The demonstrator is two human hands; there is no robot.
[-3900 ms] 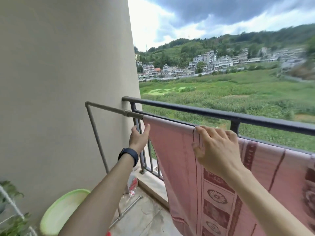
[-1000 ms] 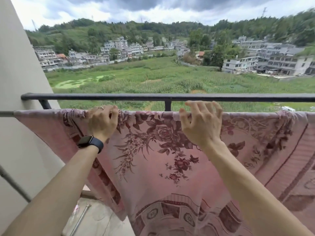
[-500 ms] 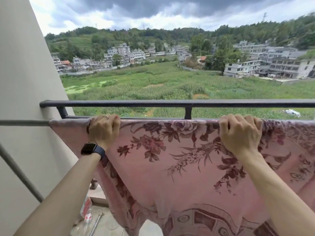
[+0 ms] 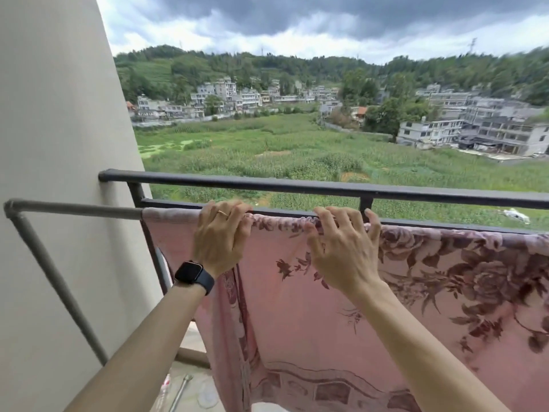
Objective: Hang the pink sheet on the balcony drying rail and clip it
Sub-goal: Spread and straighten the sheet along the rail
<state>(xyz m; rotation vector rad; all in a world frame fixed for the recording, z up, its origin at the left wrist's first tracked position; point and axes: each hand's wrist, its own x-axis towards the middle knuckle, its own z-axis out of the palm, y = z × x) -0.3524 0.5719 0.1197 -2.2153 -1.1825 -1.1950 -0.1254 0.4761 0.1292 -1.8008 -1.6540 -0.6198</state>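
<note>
The pink sheet [image 4: 312,316], printed with dark red roses, hangs draped over the grey drying rail [image 4: 77,210], which runs just inside the black balcony railing [image 4: 267,185]. My left hand [image 4: 221,237], with a ring and a black watch at the wrist, is curled over the sheet's top fold near its left end. My right hand [image 4: 341,245] rests on the top fold a little to the right, fingers spread and bent, pinching the cloth. No clip is in view.
A beige wall [image 4: 59,144] closes off the left side. The rack's slanted grey leg [image 4: 56,281] runs down along it. A metal rod and plastic bits lie on the balcony floor [image 4: 190,391]. Beyond the railing are fields and buildings.
My right hand has moved left along the fold, closer to my left hand, and its fingers have loosened. The view has swung left, showing more bare rail and wall.
</note>
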